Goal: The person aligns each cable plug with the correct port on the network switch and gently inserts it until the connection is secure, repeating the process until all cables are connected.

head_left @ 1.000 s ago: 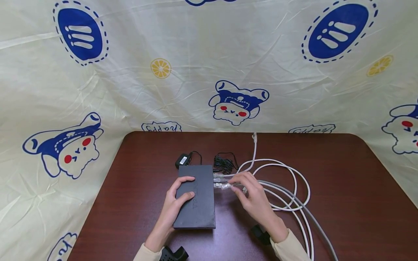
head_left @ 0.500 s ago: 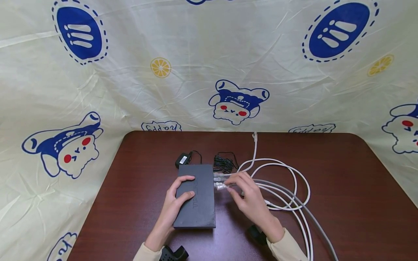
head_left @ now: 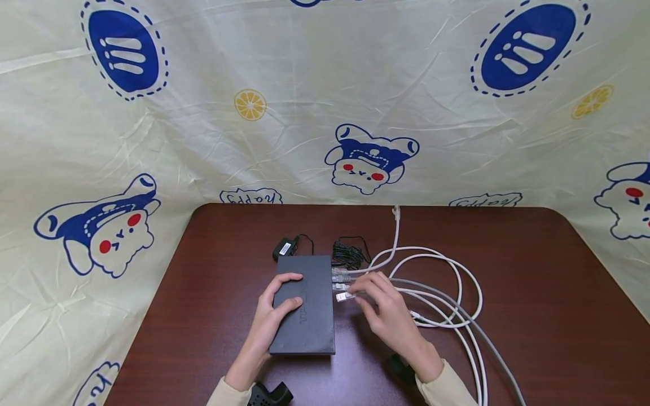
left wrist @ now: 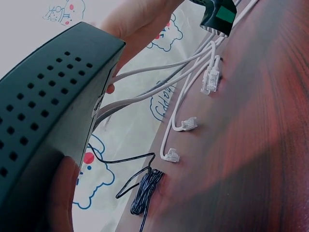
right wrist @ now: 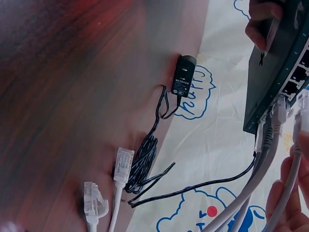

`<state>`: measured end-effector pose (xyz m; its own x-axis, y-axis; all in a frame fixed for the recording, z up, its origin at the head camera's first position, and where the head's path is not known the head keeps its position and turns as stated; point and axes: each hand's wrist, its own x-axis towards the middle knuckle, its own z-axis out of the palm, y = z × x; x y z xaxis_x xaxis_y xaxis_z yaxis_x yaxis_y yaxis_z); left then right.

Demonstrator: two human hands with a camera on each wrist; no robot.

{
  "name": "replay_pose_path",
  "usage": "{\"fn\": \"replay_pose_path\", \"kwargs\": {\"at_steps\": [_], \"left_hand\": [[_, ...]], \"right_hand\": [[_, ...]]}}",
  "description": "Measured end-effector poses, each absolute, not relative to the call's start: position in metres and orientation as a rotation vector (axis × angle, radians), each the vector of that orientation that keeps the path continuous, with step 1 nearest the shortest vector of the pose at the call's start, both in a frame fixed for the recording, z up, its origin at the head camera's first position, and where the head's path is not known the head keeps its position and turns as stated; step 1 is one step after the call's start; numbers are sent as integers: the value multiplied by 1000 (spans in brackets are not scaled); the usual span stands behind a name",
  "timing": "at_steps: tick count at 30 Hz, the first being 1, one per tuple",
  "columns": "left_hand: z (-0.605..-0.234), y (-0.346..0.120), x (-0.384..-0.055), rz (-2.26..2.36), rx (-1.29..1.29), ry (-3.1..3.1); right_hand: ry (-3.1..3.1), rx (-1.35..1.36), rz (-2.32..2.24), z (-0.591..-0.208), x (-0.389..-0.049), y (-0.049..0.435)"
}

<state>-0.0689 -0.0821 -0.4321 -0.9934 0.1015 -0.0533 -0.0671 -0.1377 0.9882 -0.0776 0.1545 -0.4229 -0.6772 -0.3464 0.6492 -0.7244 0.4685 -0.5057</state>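
A flat dark network switch (head_left: 317,316) is held by my left hand (head_left: 269,316), its thumb and index finger over the top. In the right wrist view its row of ports (right wrist: 291,88) shows, with several network cables (right wrist: 270,145) plugged in side by side. My right hand (head_left: 388,310) pinches another white network cable just behind its clear plug (head_left: 344,296). That plug (right wrist: 302,108) sits outside the ports, close to the switch's side and beside the nearest plugged-in connector (head_left: 340,286). The right fingertips (right wrist: 292,174) show at the frame's edge.
A black power adapter (head_left: 284,248) and a bundled black cord (head_left: 347,256) lie behind the switch. White cable loops (head_left: 477,282) and a grey cable (head_left: 495,344) spread to the right. Loose plugs (left wrist: 189,123) rest on the brown table (head_left: 548,293). A printed curtain (head_left: 294,152) hangs behind.
My right hand has shifted slightly left toward the switch. The pinched plug has moved left and nearer to me, standing out beside the plugged-in connectors. My left hand stays put.
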Motion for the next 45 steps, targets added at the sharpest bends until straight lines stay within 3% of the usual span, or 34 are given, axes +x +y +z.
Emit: {"fn": "replay_pose_path", "kwargs": {"at_steps": [27, 45], "left_hand": [[-430, -82, -68, 2290, 48, 1981], [-427, -83, -67, 2256, 73, 1981]], "right_hand": [[-2246, 710, 903, -428, -77, 152], [-2223, 876, 1011, -431, -80, 151]]}}
